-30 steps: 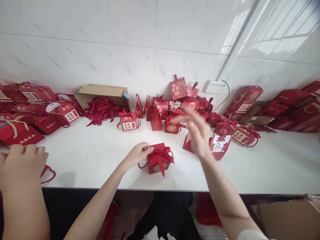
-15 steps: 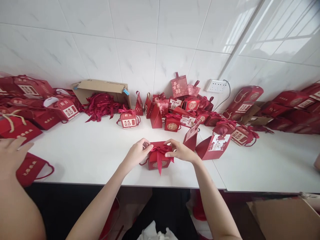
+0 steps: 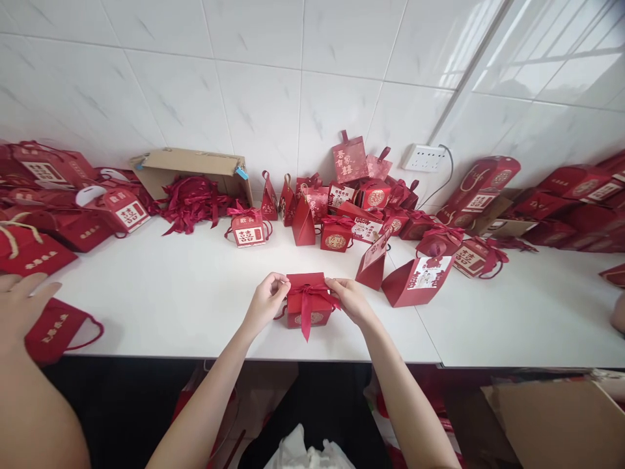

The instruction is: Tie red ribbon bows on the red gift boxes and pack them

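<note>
Reaching forward over the near edge of the white table (image 3: 195, 306), the two bare forearms are converging on a small red box (image 3: 312, 316) that is standing upright near that edge, between the hands. The left hand (image 3: 268, 298) is pinching thumb against fingers at the box's upper left corner. The right hand (image 3: 352, 298) is doing the same at the upper right corner. Whether card, ribbon or both are lying between the fingertips, I cannot tell. A red bow (image 3: 307, 293) is crossing the box's front, one tail hanging over a round gold emblem. At the left, a co-worker's hand (image 3: 24, 306) is spreading its fingers close to a red bag (image 3: 58, 329) with a cord handle. Farther off to the right, a pointed red box (image 3: 374, 260) and a larger red box (image 3: 420, 280) with a white label are standing side by side. Behind, a row of small red packages (image 3: 336, 233) is filling the middle, while dark red ribbons (image 3: 195, 202) are spilling from an open cardboard carton (image 3: 190, 160). A white power strip (image 3: 424, 158) is sitting against the tiled wall (image 3: 263, 98).
</note>
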A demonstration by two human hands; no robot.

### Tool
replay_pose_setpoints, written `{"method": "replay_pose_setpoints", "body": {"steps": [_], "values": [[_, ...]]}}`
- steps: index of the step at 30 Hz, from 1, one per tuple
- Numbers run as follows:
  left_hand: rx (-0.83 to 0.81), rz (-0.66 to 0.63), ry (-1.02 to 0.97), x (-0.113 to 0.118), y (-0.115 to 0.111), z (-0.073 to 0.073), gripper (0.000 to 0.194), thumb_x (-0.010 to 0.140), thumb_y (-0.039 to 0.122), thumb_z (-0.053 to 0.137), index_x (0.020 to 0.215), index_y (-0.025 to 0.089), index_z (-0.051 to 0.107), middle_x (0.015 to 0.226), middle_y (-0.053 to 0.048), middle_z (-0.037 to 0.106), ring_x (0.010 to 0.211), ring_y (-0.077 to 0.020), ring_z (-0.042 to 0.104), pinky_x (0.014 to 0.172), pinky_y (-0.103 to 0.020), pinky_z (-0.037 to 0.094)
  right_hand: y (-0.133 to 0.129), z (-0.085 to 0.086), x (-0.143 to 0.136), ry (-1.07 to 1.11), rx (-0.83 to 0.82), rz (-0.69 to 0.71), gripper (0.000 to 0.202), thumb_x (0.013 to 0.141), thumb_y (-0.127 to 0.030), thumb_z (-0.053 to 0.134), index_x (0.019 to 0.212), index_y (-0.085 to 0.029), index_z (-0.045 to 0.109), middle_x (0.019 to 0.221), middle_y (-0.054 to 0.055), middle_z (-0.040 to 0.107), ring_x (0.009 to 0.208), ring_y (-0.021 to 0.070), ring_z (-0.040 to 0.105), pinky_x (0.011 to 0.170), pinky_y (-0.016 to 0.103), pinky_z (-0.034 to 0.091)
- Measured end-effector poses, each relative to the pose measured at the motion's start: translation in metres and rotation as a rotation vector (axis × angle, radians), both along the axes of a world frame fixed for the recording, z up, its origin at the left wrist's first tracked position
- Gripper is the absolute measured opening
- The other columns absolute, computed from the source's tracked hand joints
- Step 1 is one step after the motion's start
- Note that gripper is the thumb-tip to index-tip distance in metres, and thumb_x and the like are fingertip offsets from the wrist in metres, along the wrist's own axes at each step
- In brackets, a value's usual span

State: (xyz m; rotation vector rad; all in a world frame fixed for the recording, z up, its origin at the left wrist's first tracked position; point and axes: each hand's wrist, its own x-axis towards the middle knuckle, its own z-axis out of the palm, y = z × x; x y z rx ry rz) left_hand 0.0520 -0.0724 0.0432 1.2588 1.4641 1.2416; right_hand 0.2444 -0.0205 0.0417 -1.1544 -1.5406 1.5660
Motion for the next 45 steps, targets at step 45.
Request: {"method": "replay_pose_setpoints", "body": {"steps": [45], "values": [[0.086,-0.244,0.340,0.015,0.022,0.011,0.015,0.075,0.029,0.058,0.065,0.020,0.052,0.115,-0.006,0.056,0.111,-0.0238,0.054,0.102,-0.041,0.036,-0.062,0.006,0.005,-0.346,0.282,-0.176,0.039,0.081,-0.049,0.042,0.054,-0.020,0.034,0.051,-0.005,0.031,0.050,0.0098,0.028,0.047,0.023,0.024]]}}
